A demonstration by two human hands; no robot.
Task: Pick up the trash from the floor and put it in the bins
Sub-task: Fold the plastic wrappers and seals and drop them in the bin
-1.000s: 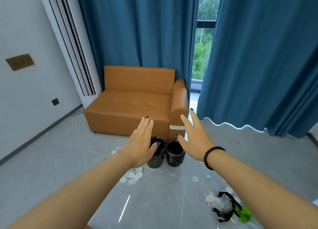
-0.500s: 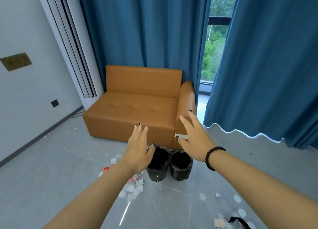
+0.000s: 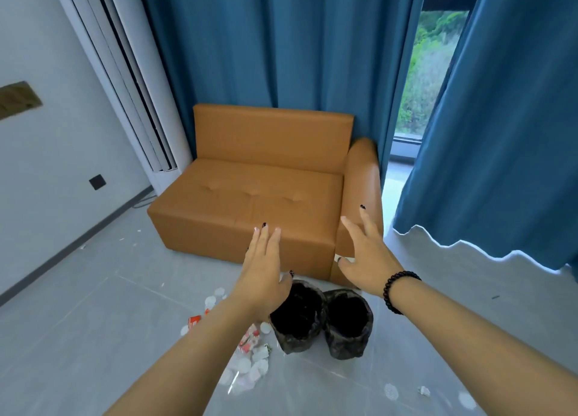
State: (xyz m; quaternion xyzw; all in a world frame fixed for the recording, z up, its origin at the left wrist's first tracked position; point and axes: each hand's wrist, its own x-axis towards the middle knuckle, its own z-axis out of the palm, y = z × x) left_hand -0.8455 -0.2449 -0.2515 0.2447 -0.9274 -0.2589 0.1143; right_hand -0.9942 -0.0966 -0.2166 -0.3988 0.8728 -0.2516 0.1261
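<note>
Scattered white paper discs and red-and-white wrappers [image 3: 250,357] on the grey tiled floor [image 3: 78,337], just left of two round bins lined with black bags [image 3: 322,321], standing side by side and touching. Above the bins, left hand [image 3: 266,278] and right hand [image 3: 369,259] both outstretched, fingers straight and spread, empty. Black bead bracelet [image 3: 394,291] on the right wrist. Behind, an orange leather sofa [image 3: 259,196] against blue curtains [image 3: 281,40].

One head-worn wide-angle view looks forward and down, apparently from standing height, toward the sofa [image 3: 250,203].
</note>
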